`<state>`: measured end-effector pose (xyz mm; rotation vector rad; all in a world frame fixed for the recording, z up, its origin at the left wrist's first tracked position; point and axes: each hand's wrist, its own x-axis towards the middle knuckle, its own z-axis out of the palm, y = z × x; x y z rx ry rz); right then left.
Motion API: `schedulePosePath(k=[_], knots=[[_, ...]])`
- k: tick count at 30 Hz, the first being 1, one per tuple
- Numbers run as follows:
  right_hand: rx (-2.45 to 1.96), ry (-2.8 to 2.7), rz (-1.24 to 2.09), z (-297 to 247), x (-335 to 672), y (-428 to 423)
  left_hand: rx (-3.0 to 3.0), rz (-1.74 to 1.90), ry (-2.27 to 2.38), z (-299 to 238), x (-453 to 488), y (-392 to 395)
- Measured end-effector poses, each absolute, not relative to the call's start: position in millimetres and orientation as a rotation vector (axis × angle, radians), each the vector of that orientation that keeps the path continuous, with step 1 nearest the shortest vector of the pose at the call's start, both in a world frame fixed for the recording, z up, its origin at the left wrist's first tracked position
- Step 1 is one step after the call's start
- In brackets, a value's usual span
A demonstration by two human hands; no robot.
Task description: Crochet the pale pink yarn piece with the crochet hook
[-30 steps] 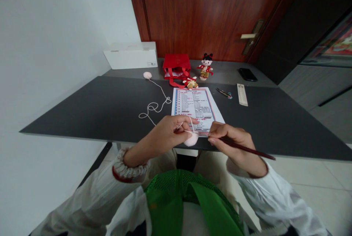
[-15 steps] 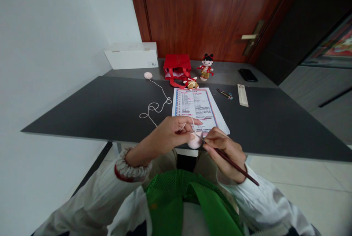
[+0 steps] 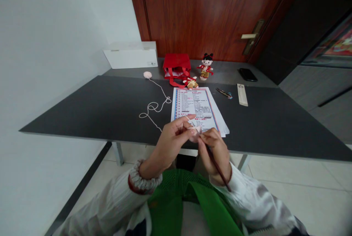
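My left hand (image 3: 170, 144) pinches a small pale pink crocheted piece (image 3: 195, 134) above the lower edge of a printed sheet (image 3: 192, 106), with yarn looped over its fingers. My right hand (image 3: 214, 153) grips a slim dark red crochet hook (image 3: 218, 168), whose tip is hidden at the piece. The hands nearly touch. A pale pink yarn strand (image 3: 155, 108) runs in loose curves across the dark table (image 3: 82, 113) to a small yarn ball (image 3: 147, 75) at the far left.
Beyond the sheet stand a red gift bag (image 3: 176, 66), a crocheted doll (image 3: 206, 66) and a small crocheted figure (image 3: 191, 82). A white box (image 3: 130, 55), black phone (image 3: 248, 74), small metal tools (image 3: 224, 93) and paper sleeve (image 3: 242, 94) lie around them. A wall runs along the left.
Both hands have drawn closer together and nearer my body. The hook has swung from pointing right to pointing down toward me, and the pink piece now sits higher, against the sheet.
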<state>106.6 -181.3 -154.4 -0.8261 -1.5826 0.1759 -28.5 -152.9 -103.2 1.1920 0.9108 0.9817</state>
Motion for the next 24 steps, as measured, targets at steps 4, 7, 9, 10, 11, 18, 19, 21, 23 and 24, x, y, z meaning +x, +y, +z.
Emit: schedulePosePath(k=[4, 7, 9, 10, 11, 18, 19, 21, 23, 24], knots=[[-0.736, -1.139, 0.892, -145.0, 107.4, -178.5, 1.358, 0.942, 0.884, -98.5, -33.7, -148.0], [-0.666, -1.097, 1.003, -142.8, 117.2, -177.4, 1.434, 0.903, 0.883, -93.8, -37.0, -145.1], [-0.691, -1.193, 0.875, -142.8, 124.1, -180.3, 1.435, 0.881, 0.879, -92.0, -38.0, -144.3], [-0.697, -1.276, 0.788, -143.0, 127.1, -182.6, 1.421, 0.870, 0.868, -91.9, -38.4, -144.0], [-0.698, -1.359, 0.707, -143.1, 129.5, -185.1, 1.402, 0.860, 0.852, -92.2, -38.6, -143.8], [-0.797, -1.300, 0.909, -142.2, 137.1, -192.2, 1.297, 0.767, 0.819, -94.5, -40.2, -143.3], [-0.786, -1.325, 0.894, -141.3, 138.6, -192.1, 1.290, 0.757, 0.820, -93.9, -40.5, -143.4], [-0.754, -1.470, 0.767, -138.2, 142.9, -191.9, 1.283, 0.734, 0.812, -92.3, -41.6, -143.4], [-0.670, -1.680, 0.624, -133.9, 148.6, -191.9, 1.272, 0.692, 0.791, -90.7, -42.9, -142.9], [-0.618, -1.759, 0.592, -131.7, 151.5, -192.1, 1.266, 0.665, 0.780, -90.0, -43.7, -142.5]])
